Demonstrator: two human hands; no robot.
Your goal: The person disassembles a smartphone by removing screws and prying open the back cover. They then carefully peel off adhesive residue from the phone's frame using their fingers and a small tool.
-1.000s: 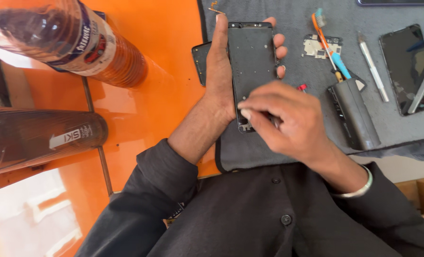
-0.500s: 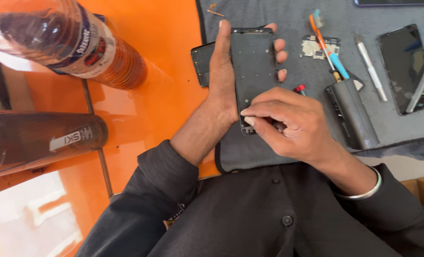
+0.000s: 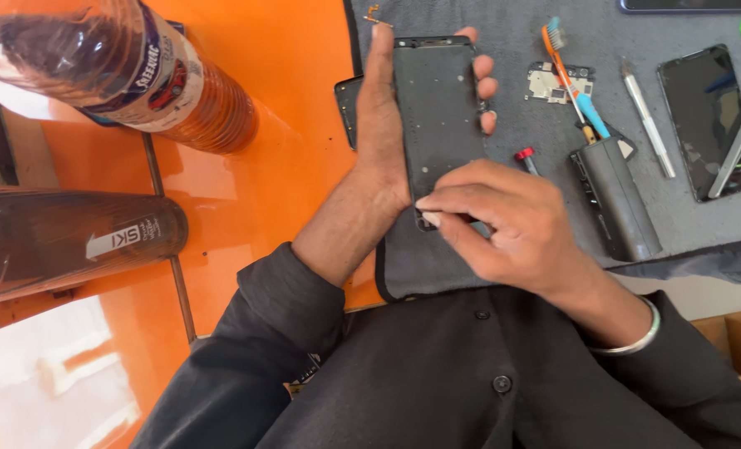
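My left hand (image 3: 387, 133) is wrapped around the dark phone frame (image 3: 438, 116), thumb along its near long edge and fingertips (image 3: 485, 87) curled over the far edge, so the frame is held flat and face-up just above the grey work mat (image 3: 512, 25). My right hand (image 3: 503, 224) sits at the bottom end of that same frame, thumb and forefinger pinched tight together at its lower edge; whatever they nip is too small for me to make out (a screw or a tool tip, I cannot tell). Under my left hand a second dark panel (image 3: 347, 104) peeks out, lying on the mat's edge. Just beyond my right hand's knuckles lies a small red-capped piece (image 3: 525, 156), and next to that a long dark grey block (image 3: 615, 199) set at a slant. Further out from the left fingertips I see a small circuit board (image 3: 553, 83) with an orange-and-blue toothbrush (image 3: 571, 75) laid across it, then a silver pen-like tool (image 3: 649, 120), a black phone screen (image 3: 707, 120), and metal tweezers (image 3: 740, 137) resting over it. Off to the side of my left forearm, on the orange table (image 3: 295, 91), lie a clear plastic bottle (image 3: 113, 66) and a dark cylinder (image 3: 63, 241).
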